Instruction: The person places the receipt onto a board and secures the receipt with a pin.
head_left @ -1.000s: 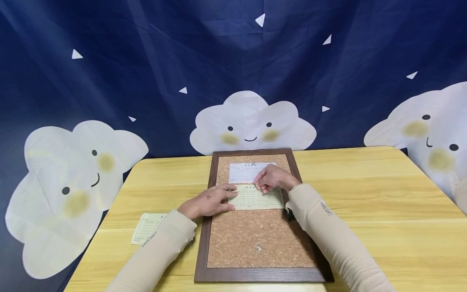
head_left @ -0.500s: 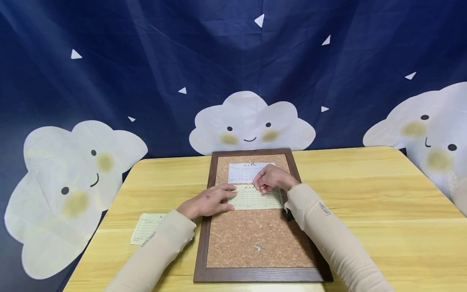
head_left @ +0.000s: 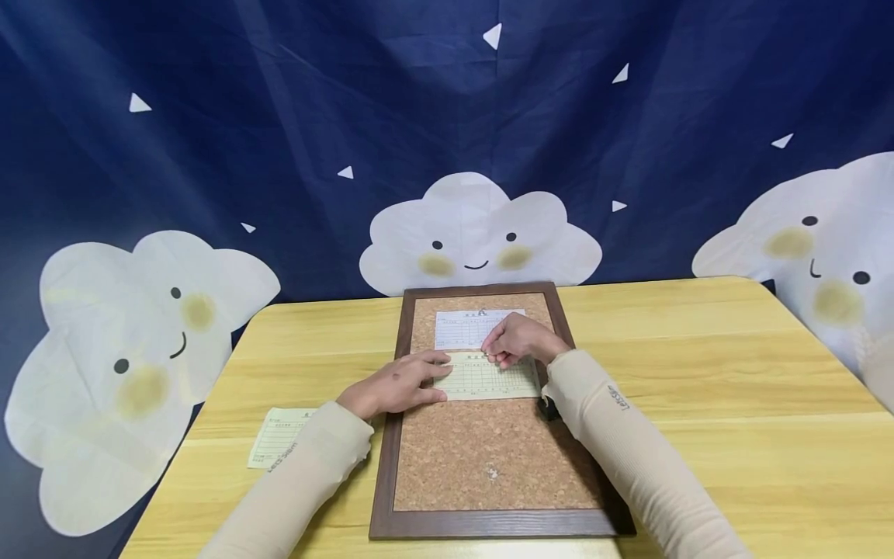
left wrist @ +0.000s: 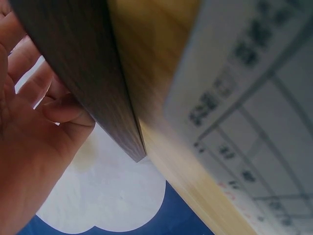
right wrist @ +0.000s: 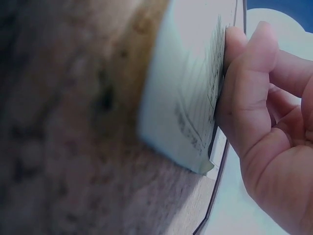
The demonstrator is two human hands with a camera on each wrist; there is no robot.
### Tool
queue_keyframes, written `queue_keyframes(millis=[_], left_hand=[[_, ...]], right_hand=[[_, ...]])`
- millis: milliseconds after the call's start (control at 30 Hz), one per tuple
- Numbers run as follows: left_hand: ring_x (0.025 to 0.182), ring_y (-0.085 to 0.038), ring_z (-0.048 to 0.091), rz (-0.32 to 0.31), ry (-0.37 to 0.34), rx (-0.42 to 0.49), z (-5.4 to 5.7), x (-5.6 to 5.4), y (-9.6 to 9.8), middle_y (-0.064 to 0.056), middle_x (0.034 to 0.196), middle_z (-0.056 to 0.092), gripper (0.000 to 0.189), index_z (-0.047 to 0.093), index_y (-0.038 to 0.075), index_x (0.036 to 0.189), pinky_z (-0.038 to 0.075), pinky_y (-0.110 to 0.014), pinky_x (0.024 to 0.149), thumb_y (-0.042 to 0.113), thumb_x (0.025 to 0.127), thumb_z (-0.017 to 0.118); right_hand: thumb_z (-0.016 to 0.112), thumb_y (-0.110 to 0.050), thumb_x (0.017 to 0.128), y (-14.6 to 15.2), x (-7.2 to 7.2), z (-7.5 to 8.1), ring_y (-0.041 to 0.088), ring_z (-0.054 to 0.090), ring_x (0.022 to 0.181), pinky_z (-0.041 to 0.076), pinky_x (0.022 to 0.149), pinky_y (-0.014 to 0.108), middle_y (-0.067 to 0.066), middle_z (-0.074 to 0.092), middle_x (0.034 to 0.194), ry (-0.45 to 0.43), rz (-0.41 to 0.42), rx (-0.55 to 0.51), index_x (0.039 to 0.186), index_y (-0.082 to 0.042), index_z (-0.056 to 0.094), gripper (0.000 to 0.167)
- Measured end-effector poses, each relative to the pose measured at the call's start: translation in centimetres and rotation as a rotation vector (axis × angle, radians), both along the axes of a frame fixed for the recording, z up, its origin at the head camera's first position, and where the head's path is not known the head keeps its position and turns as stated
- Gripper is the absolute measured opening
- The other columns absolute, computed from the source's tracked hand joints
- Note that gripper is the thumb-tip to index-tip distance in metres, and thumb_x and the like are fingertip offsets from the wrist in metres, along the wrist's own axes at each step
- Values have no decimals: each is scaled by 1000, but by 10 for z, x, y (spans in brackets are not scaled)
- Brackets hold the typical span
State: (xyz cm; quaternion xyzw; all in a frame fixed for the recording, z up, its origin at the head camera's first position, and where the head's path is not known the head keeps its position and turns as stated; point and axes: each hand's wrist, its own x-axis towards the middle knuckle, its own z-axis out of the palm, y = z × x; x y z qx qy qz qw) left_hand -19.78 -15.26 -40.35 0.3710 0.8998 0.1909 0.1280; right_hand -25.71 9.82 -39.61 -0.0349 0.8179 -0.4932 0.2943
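Note:
A framed cork board lies on the table. Across its middle is a yellow-green printed form slip, just below a white printed slip with a small pushpin at its top edge. My left hand rests over the board's left frame, its extended fingers pressing the yellow slip's left end. My right hand pinches a small pushpin at the top middle of the yellow slip; the fingers mostly hide it. In the right wrist view the slip's near corner lifts slightly off the cork.
Several small clear pins lie in a cluster low on the cork. Another yellow slip is on the wooden table left of the board, partly under my left sleeve. A dark blue cloth with clouds hangs behind the table.
The view has shifted very slightly. Both hands keep their places on the yellow slip, with no other visible change.

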Motion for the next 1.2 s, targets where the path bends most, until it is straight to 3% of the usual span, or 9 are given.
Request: queue_keyframes(millis=[800,1200], left_hand=[[138,-35,42,-22,32,-1,-1,-2,0,-18,148,46,53,54,-3,140,37,-48,111,24,97,67],[140,-35,40,-8,9,-7,-1,-1,1,-16,150,45,53,53,-2,141,37,-48,111,26,98,67]], right_hand=[[60,6,96,-1,0,2,9,56,52,55,55,22,8,64,68,0,2,0,104,11,70,14],[60,5,97,-1,0,2,9,57,54,56,57,22,8,64,68,-6,-5,13,104,10,70,13]])
